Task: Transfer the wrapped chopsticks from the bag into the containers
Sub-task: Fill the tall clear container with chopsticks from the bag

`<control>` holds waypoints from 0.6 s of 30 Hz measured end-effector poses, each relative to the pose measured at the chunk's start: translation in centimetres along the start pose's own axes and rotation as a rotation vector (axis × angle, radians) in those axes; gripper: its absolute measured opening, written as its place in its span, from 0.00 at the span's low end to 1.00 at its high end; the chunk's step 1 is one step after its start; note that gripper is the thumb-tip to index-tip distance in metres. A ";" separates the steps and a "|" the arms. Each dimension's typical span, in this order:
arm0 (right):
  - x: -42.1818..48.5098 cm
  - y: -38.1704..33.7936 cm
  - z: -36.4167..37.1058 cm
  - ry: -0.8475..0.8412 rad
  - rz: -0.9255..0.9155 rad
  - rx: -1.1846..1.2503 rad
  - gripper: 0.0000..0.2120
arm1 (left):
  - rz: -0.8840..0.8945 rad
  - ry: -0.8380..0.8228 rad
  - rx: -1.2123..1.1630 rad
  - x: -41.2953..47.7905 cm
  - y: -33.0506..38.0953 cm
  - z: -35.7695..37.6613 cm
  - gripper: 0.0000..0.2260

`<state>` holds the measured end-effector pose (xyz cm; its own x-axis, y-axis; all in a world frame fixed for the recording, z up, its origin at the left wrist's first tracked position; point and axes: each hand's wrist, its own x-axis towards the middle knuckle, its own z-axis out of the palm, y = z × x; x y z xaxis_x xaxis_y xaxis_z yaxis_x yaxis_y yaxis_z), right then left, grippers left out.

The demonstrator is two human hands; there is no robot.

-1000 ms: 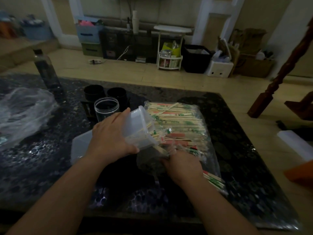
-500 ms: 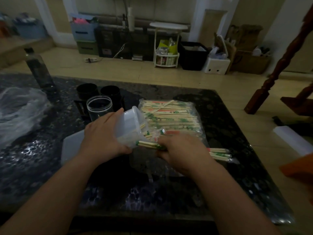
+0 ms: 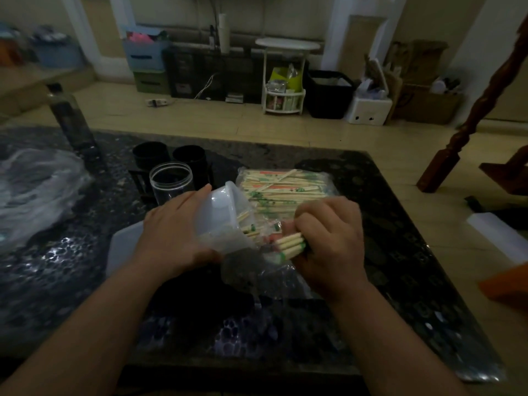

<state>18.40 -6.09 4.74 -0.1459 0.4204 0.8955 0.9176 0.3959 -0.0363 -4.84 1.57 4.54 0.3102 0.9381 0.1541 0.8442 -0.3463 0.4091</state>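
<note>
Beyond my right hand, the crinkly clear bag is lying; that hand is gripping slim wrapped chopsticks, while I am seeing my left hand clasping a tilted translucent plastic container alongside.

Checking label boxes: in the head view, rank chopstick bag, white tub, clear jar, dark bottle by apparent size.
chopstick bag
white tub (nearer camera, so unsure)
clear jar and dark bottle: close, jar partly hidden

Chopsticks: pale wood, green-tipped wrappers, seen under the right fingers.
Tub: milky white, spotted beneath the left fingers.
Bag: clear, green and red print beyond the fingers.
Table: black, speckled.
</note>
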 end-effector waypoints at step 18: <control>1.4 0.3 0.5 0.305 0.853 0.518 0.14 | -0.012 -0.006 0.001 0.1 0.1 -0.1 0.58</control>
<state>18.31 -4.92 5.74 0.6419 0.5296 0.5545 0.3905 0.3965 -0.8308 -4.76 1.68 4.65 0.3027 0.9422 0.1436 0.8482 -0.3350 0.4102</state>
